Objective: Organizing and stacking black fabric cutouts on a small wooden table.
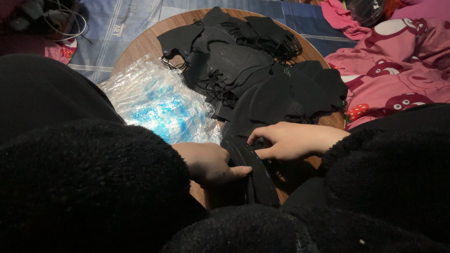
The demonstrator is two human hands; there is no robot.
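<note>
**Squaring a stack of black face masks at the worktop's near edge**

Holding a neat stack of black face masks (251, 171), both hands work at the near edge of the round wooden worktop (140, 44). The left hand (208, 164) grips the stack's side, thumb laid across the top; the right hand (290, 140) presses curled fingers on its upper end. Behind them lie loose black masks (243, 61) in an untidy heap with tangled ear loops, and beside those a pile of clear plastic sleeves (154, 100). Judging by this, only a small share is gathered; most masks remain unsorted. A pink patterned blanket (403, 70) lies right.
</note>
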